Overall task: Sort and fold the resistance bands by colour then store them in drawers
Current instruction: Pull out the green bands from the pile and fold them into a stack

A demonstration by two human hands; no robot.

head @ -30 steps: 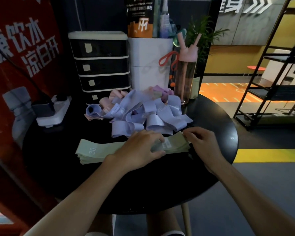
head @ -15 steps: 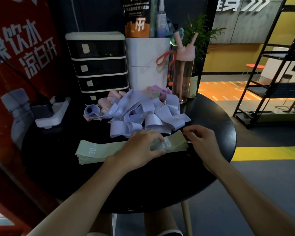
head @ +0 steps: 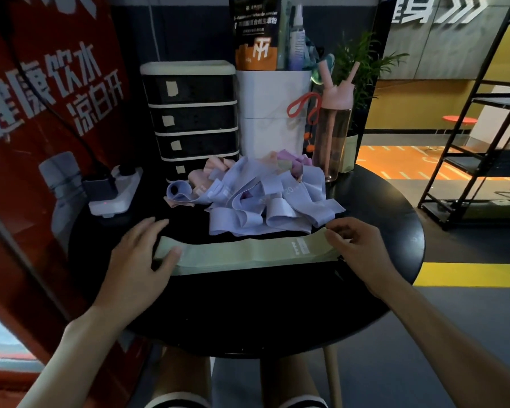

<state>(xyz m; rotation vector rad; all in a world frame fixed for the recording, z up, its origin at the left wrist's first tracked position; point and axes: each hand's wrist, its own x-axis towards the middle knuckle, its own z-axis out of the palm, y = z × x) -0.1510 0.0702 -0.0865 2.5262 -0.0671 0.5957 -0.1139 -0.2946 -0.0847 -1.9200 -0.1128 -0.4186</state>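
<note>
– Round black tabletop [head: 248, 307], viewed from above: what lies nearest?
– Flat stack of pale green fabric resistance bands [head: 248, 254], laid left to right across the near part.
– And the hands?
– Left hand [head: 139, 260] rests on the stack's left end, fingers [head: 147, 228] straight and loosely spread, thumb on the fabric. Right hand [head: 362, 248] pinches the right end between curled fingers and thumb.
– Farther back?
– Loose heap of lilac and pink bands [head: 262, 201], just beyond the stack; behind it, far left, a black plastic drawer cabinet [head: 192, 119] with its drawers closed.
</note>
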